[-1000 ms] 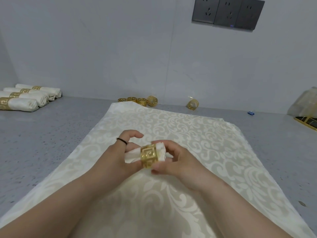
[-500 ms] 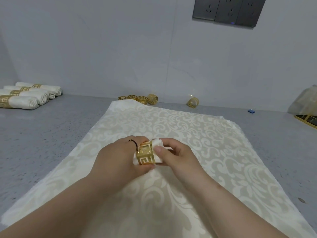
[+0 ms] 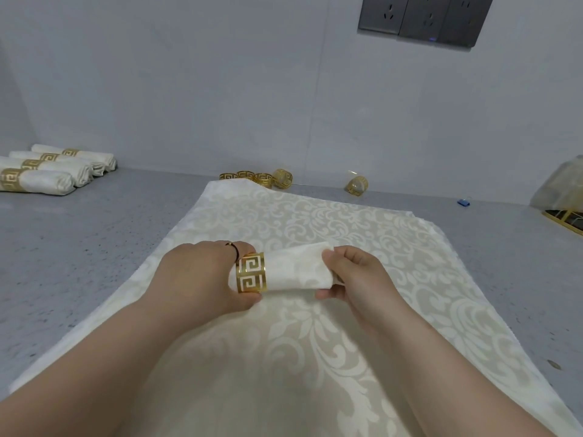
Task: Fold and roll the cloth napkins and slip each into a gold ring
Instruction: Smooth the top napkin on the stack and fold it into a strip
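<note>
At the centre of the frame a rolled napkin (image 3: 296, 269) is held above the patterned cloth (image 3: 315, 357). Its left end and the gold ring (image 3: 251, 272) around it are gripped by the left hand (image 3: 202, 279). Its right end is pinched by the right hand (image 3: 356, 279).

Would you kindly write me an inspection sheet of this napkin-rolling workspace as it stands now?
Surface: grey speckled table with a damask cloth spread flat.
Job's things: rolled napkin inside a gold ring; four ringed napkins far left; spare gold rings by the wall.
Clutter: blue clip; plastic-wrapped item far right.
Grippers: left hand grips the ring end; right hand pinches the napkin's free end.
Cables: nothing seen.
Surroundings: white wall, grey sockets.
</note>
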`<state>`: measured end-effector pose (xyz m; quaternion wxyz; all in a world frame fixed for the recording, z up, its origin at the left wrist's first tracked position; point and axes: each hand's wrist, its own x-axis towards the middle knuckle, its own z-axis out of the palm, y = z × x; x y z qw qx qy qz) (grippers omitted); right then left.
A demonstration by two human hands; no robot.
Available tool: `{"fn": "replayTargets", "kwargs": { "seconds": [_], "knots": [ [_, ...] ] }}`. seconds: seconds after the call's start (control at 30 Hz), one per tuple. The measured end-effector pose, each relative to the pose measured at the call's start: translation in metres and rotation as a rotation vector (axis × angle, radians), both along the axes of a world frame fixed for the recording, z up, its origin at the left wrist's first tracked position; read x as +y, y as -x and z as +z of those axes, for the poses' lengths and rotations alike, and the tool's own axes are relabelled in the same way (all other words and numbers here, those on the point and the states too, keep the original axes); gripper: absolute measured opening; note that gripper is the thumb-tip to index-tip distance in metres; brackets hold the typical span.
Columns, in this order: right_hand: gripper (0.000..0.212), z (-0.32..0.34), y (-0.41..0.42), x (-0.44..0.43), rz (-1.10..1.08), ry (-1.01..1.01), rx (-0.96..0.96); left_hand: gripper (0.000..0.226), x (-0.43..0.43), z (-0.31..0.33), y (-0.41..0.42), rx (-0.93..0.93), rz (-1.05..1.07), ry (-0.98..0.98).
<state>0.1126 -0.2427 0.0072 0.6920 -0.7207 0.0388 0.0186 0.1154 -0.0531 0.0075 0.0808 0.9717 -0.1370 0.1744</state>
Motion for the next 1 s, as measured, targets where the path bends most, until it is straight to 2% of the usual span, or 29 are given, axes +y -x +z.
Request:
{"fn": "replayTargets", "kwargs": {
  "seconds": [0.07,0.1,0.13,0.2,0.23,0.3,0.37,0.4,0.43,0.5,0.63,0.7,0.77,0.87,0.93,1.0],
  "knots": [
    [0.009,0.001,0.003,0.002,0.065,0.042,0.048,0.036,0.002,-0.002,-0.001,0.035,-0.006,0.016],
    [0.017,0.002,0.005,0.003,0.086,0.128,0.039,0.036,0.002,-0.003,-0.001,0.049,-0.01,0.027],
    [0.039,0.001,0.006,0.003,0.104,0.307,-0.025,0.037,0.003,-0.003,-0.001,0.061,-0.017,0.038],
    [0.08,-0.002,0.006,0.002,0.137,0.802,-0.219,0.039,0.004,-0.003,0.0,0.077,-0.048,0.073],
    [0.086,-0.003,0.006,0.002,0.146,0.998,-0.332,0.041,0.005,-0.003,0.0,0.081,-0.066,0.088],
    [0.074,-0.006,0.004,0.002,0.093,1.256,-0.582,0.044,0.004,-0.002,0.001,0.077,-0.088,0.099],
    [0.048,-0.007,0.003,0.003,0.011,1.276,-0.747,0.049,0.002,-0.001,0.003,0.07,-0.102,0.092],
    [0.035,-0.005,0.004,0.005,0.007,1.263,-0.774,0.057,0.0,-0.001,0.003,0.055,-0.115,0.082],
    [0.026,0.0,0.007,0.008,0.062,1.246,-0.709,0.068,-0.002,-0.001,0.004,0.028,-0.132,0.068],
    [0.021,0.005,0.013,0.008,0.127,1.247,-0.587,0.087,-0.003,0.0,0.005,0.013,-0.145,0.047],
    [0.026,0.007,0.013,0.003,0.211,1.141,-0.436,0.097,-0.001,0.001,0.003,0.132,-0.187,0.065],
    [0.027,0.006,0.011,0.0,0.247,1.118,-0.38,0.091,0.002,0.002,0.003,0.236,-0.179,0.027],
    [0.028,0.005,0.008,-0.004,0.283,1.107,-0.343,0.07,0.008,0.001,0.001,0.307,-0.144,0.006],
    [0.027,0.004,0.008,-0.009,0.325,1.105,-0.314,0.04,0.014,-0.004,-0.006,0.276,-0.12,0.017],
    [0.027,0.004,0.008,-0.011,0.34,1.13,-0.313,0.035,0.012,-0.004,-0.007,0.272,-0.117,0.013],
    [0.036,0.004,0.008,-0.012,0.357,1.159,-0.315,0.04,0.01,-0.004,-0.006,0.297,-0.133,0.022]
  ]
}}
